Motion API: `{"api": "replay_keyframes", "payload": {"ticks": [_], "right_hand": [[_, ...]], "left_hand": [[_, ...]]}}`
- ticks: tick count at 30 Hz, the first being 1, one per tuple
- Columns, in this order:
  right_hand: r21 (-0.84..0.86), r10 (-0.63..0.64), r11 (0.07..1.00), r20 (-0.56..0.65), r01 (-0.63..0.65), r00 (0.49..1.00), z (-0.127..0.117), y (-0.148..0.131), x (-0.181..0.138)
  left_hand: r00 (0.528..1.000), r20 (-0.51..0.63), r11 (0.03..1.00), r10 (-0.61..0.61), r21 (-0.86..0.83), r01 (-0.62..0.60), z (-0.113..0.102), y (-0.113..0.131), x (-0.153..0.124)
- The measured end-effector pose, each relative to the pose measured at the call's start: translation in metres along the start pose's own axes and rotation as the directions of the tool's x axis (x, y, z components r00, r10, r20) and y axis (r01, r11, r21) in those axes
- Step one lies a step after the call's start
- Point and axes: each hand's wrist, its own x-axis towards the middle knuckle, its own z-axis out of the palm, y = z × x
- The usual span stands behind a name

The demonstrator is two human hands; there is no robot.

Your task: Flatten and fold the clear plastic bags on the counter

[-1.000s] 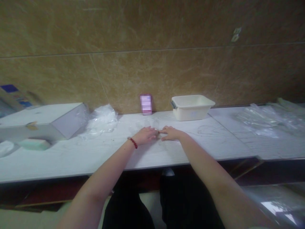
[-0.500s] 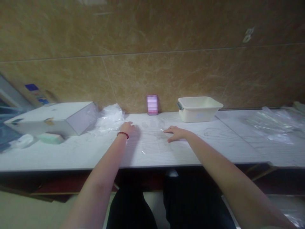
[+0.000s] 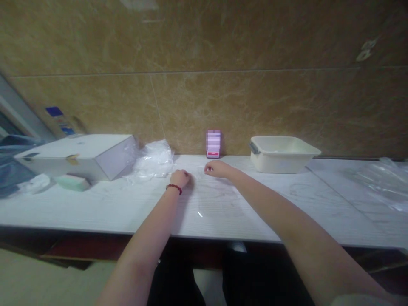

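Note:
A thin clear plastic sheet [image 3: 212,202] lies flat on the white table [image 3: 95,208], showing only by faint creases and a glint. My left hand [image 3: 181,177], with a red bead bracelet on the wrist, is curled closed at the sheet's far left corner; what its fingers hold is hidden. My right hand [image 3: 217,168] rests at the sheet's far edge with the fingers pinched together on a small bright bit of the film. The two hands are about a hand's width apart, just in front of the crumpled plastic and the pink card.
A white flat box [image 3: 79,155] and a pale green block [image 3: 72,182] sit at the left. Crumpled clear plastic [image 3: 153,159] lies beside the box. A pink card [image 3: 213,143] leans on the brown tiled wall. A cream tub [image 3: 283,154] stands right of it; more clear plastic sheets [image 3: 387,182] lie far right.
Both hands have moved away from me toward the wall. The left hand went left and closed; the right hand lifted off the sheet's middle and pinched at its far edge. The view shifted left.

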Motion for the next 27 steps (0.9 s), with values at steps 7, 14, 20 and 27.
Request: {"api": "replay_keyframes", "payload": {"ticks": [7,14,20,27], "right_hand": [[-0.02,-0.029,0.999,0.101,0.031,0.994,0.031,-0.015,0.058],[-0.106,-0.069,0.991,0.162,0.087,0.984,0.053,-0.017,0.088],[-0.097,-0.086,0.991,0.078,0.094,0.993,0.061,-0.019,0.083],[-0.071,-0.068,0.995,-0.012,0.067,0.998,0.057,-0.023,0.076]], "left_hand": [[0.999,-0.017,0.996,0.042,-0.076,-0.043,-0.001,0.006,-0.001],[0.991,-0.057,0.991,-0.117,-0.064,0.113,-0.011,-0.014,-0.002],[0.994,-0.033,0.994,-0.105,-0.008,0.105,-0.014,-0.019,-0.004],[0.996,0.089,0.997,0.013,-0.071,-0.006,-0.01,-0.01,-0.009]]}}
